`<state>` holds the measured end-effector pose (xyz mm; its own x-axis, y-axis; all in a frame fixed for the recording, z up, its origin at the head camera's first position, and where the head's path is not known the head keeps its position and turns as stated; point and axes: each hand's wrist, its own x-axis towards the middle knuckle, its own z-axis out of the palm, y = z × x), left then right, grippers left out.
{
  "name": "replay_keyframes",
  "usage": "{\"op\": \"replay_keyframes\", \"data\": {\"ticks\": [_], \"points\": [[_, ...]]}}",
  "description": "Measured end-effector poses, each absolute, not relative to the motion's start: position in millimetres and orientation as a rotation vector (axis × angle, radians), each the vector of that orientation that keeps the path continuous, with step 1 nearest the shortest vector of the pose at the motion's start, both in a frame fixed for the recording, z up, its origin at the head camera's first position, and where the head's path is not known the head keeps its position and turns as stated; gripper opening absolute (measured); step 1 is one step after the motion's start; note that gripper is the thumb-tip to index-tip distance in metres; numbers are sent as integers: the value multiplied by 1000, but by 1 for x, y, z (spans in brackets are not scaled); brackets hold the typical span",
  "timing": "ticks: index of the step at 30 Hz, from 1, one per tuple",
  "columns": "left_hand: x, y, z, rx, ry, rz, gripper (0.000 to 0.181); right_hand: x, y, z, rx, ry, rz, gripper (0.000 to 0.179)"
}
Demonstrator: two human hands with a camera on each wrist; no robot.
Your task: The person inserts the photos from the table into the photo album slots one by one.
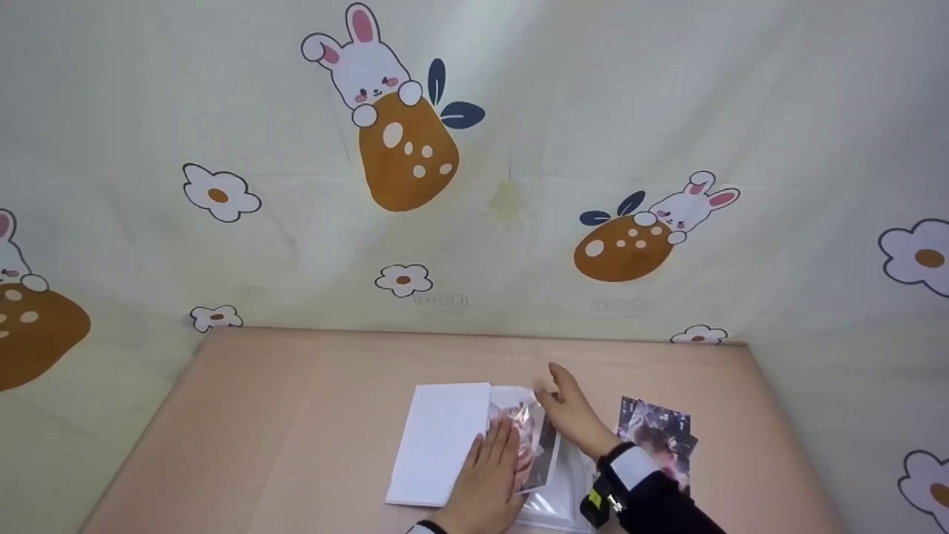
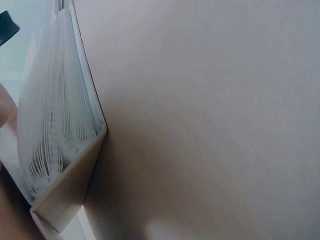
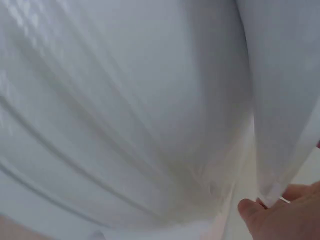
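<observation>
A photo album lies open, its white cover (image 1: 441, 445) to the left and clear sleeve pages (image 1: 556, 500) to the right. One raised sleeve has a pinkish photo (image 1: 528, 445) in it. My left hand (image 1: 485, 475) presses on this photo with straight fingers. At the sleeve's upper edge, my right hand (image 1: 574, 415) pinches the page; in the right wrist view, thumb and fingers (image 3: 255, 210) grip a corner of the translucent sleeve (image 3: 282, 125). The left wrist view shows the album's spine (image 2: 70, 185) and fanned page edges (image 2: 55, 100).
Several loose dark-toned photos (image 1: 660, 437) overlap one another right of the album, partly behind my right forearm. Beneath everything is a pinkish tabletop (image 1: 296, 423). A pale curtain (image 1: 519, 245) printed with rabbits and flowers hangs along the table's far edge.
</observation>
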<state>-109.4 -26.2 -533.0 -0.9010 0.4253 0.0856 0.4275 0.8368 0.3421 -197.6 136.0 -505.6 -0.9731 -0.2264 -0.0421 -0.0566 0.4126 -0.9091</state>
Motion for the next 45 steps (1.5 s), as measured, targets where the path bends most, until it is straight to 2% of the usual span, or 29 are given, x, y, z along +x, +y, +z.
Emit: {"op": "replay_keyframes", "data": {"ticks": [5, 9, 15, 25, 36, 41, 45], "points": [[-108, -30, -527, -686, -2981, -766, 69, -187, 128, -502, -43, 2251, -1977, 68], [-109, -34, -521, -671, -2935, -1008, 69, -180, 120, -497, -33, 2043, -2137, 70], [-107, -42, -514, -575, -2851, -1437, 65, -169, 106, -499, -254, 1900, -2069, 64], [-103, -70, -501, -394, -2614, -1987, 67, -146, 86, -508, -623, 2173, -1662, 51], [-110, -112, -489, -159, -2568, -1939, 72, -141, 78, -516, -835, 2441, -1180, 63], [-114, -122, -490, -49, -2717, -1699, 73, -140, 74, -515, -866, 2491, -1015, 67], [-117, -120, -496, -63, -2820, -1422, 76, -141, 71, -516, -891, 2536, -891, 64]]}}
